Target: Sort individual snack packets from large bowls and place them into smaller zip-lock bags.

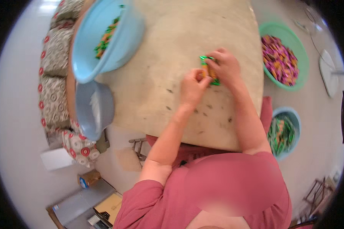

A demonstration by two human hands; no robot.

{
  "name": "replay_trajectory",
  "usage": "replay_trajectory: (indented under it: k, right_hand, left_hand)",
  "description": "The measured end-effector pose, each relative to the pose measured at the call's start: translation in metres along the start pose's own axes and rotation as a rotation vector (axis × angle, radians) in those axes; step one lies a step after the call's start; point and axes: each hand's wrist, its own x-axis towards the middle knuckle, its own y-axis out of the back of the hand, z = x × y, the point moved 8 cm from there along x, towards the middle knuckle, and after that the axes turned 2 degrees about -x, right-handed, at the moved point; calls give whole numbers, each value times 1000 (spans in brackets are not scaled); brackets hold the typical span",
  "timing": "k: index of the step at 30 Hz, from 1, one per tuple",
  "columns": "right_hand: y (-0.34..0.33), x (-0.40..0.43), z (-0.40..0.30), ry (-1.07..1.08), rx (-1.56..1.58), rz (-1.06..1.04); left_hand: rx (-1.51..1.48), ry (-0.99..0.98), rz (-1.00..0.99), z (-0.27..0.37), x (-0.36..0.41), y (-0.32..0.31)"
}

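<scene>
Both hands meet over the right half of the table, around small green and orange foil packets [213, 75]. My left hand [193, 86] pinches at a packet's lower left side between thumb and forefinger. From the upper right, my right hand [225, 67] grips the packets, its fingers covering part of them. How many packets there are cannot be told. A large light-blue basin [129, 45] at the table's upper left holds more green and orange packets [107, 37]. Below it stands a smaller grey-blue basin [107, 106] with something white or clear inside.
Small dark marks or bits dot the tabletop [160, 94]. Right of the table, a green basin [302, 57] holds purple and orange packets, and a blue basin [296, 123] holds green ones. A cushioned sofa [56, 57] lies left; a folding stool [137, 146] stands near the table's lower edge.
</scene>
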Motion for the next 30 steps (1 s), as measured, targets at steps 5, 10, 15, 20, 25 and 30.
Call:
replay_trajectory:
  k: [5, 10, 15, 20, 25, 30]
  right_hand:
    - [5, -4, -3, 22, -21, 30]
    - [5, -4, -15, 11, -1, 11]
    - [3, -3, -8, 21, 16, 18]
    - [4, -4, -11, -9, 66, 5]
    - [4, -2, -12, -53, 130, 2]
    - [4, -1, -7, -68, 147, 3]
  left_hand:
    - [49, -260, 107, 56, -12, 57]
    - [70, -470, 428, 93, 23, 221]
    - [185, -294, 538, 72, 141, 333]
    - [566, 31, 125, 3, 248, 343]
    - [881, 1, -14, -41, 296, 339]
    - [1065, -7, 3, -56, 299, 315]
